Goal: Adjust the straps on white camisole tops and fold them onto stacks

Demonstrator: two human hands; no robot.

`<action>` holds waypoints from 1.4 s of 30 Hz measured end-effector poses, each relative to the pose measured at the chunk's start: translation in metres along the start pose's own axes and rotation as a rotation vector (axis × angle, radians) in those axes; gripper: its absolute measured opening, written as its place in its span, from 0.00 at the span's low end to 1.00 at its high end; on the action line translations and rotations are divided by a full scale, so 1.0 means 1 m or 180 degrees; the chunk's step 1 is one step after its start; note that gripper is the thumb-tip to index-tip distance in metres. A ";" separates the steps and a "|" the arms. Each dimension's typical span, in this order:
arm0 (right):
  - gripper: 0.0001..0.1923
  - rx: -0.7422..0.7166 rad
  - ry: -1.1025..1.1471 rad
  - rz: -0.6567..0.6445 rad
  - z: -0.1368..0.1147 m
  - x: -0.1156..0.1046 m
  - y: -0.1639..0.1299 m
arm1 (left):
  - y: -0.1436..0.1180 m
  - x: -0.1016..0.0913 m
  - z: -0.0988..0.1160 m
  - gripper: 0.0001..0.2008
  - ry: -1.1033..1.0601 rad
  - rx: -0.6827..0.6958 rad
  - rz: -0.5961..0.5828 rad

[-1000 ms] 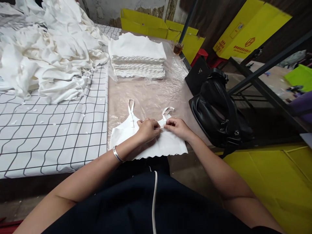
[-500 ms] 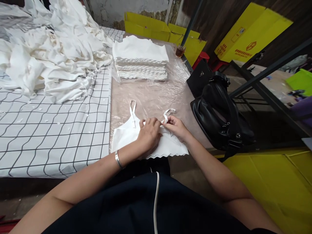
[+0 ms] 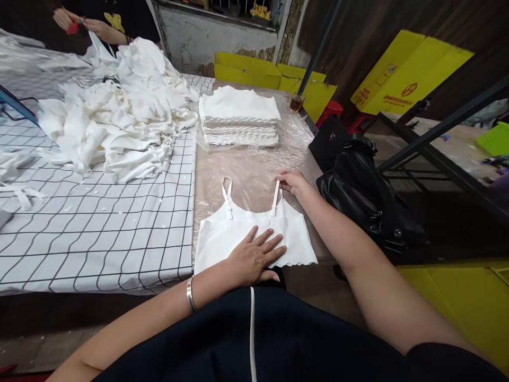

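A white camisole top (image 3: 222, 233) with thin straps and a scalloped hem lies spread on the plastic-covered table in front of me. My left hand (image 3: 254, 257) presses flat on its lower middle, fingers spread. Pinched in my right hand (image 3: 290, 181) is the right strap (image 3: 275, 196), pulled up straight from the neckline. The left strap (image 3: 227, 191) lies loose in a loop with its small slider near the neckline. Beyond the top sits a neat stack of folded white garments (image 3: 240, 119) with wavy edges.
A loose heap of white garments (image 3: 123, 106) covers the checked cloth (image 3: 151, 239) on the left. Black bags (image 3: 353, 180) lie along the right edge, near a cup of brown drink (image 3: 297, 102). Yellow boxes (image 3: 246, 70) stand behind. At the far left, a person's hands (image 3: 99, 29) hold something red.
My left hand has moved down from the neckline and flattened on the fabric. My right hand has drawn the curled right strap out straight and away from me. The view has tilted up.
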State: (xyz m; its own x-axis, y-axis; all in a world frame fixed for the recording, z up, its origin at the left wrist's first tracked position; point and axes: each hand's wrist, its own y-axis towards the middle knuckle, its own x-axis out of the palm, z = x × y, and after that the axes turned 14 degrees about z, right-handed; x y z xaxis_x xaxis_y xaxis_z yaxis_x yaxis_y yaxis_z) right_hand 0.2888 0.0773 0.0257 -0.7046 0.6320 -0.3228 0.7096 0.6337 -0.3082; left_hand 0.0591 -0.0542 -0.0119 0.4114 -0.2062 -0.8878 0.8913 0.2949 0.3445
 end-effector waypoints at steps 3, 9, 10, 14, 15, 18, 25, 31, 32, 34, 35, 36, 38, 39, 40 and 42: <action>0.16 -0.0275 -0.0173 0.0139 0.005 0.000 -0.001 | -0.010 -0.007 0.000 0.30 -0.0002 -0.0256 0.0339; 0.12 -0.0659 -0.0312 -0.0118 0.007 -0.011 -0.005 | -0.062 -0.035 -0.013 0.19 0.0514 -0.1357 0.1480; 0.11 -0.0685 -0.0319 -0.0179 0.007 -0.012 -0.005 | -0.067 -0.038 -0.014 0.18 0.0586 -0.1380 0.1552; 0.09 -0.0911 -0.0365 -0.0315 0.006 -0.013 0.001 | -0.055 -0.037 -0.005 0.17 0.0370 -0.0735 0.1254; 0.09 -0.1012 -0.0392 -0.0311 0.004 -0.012 0.003 | -0.044 -0.034 -0.002 0.17 0.0262 -0.0552 0.1089; 0.09 -0.1338 -0.0541 -0.0295 -0.005 -0.011 0.009 | -0.006 -0.021 0.005 0.19 0.0083 -0.0235 0.0538; 0.13 -0.1548 -0.0895 -0.0597 -0.021 -0.014 0.018 | 0.025 0.009 0.003 0.32 -0.0091 0.0254 -0.0213; 0.06 -0.1855 -0.1348 -0.0059 -0.019 -0.012 0.029 | 0.013 0.012 0.001 0.31 -0.0180 0.0489 -0.0161; 0.08 -0.1930 -0.1443 0.0030 -0.019 -0.011 0.031 | 0.013 0.012 0.000 0.31 -0.0174 0.0506 -0.0164; 0.09 -0.2057 -0.1613 0.0135 -0.016 -0.008 0.033 | 0.013 0.013 0.000 0.31 -0.0151 0.0512 -0.0192; 0.08 -0.2105 -0.1685 0.0155 -0.014 -0.006 0.033 | 0.013 0.013 0.000 0.31 -0.0141 0.0509 -0.0211; 0.08 -0.2145 -0.1748 0.0163 -0.012 -0.005 0.034 | 0.013 0.014 0.000 0.31 -0.0134 0.0506 -0.0228; 0.07 -0.2208 -0.1854 0.0178 -0.006 -0.005 0.034 | 0.013 0.015 0.000 0.31 -0.0133 0.0516 -0.0261; 0.06 -0.2232 -0.1895 0.0193 -0.002 -0.006 0.033 | 0.012 0.015 -0.001 0.31 -0.0137 0.0527 -0.0275; 0.05 -0.2248 -0.1930 0.0211 0.001 -0.006 0.033 | 0.012 0.015 -0.001 0.31 -0.0141 0.0536 -0.0283; 0.03 -0.2252 -0.1979 0.0244 0.008 -0.007 0.030 | 0.011 0.015 -0.001 0.31 -0.0142 0.0552 -0.0269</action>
State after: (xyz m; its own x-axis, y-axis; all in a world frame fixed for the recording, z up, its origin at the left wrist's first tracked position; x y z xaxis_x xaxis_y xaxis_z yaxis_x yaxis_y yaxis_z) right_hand 0.3156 0.0884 0.0117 -0.3799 0.4611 -0.8019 0.4393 0.8529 0.2823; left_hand 0.0749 -0.0527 -0.0219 0.3383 -0.2656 -0.9028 0.9409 0.1105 0.3201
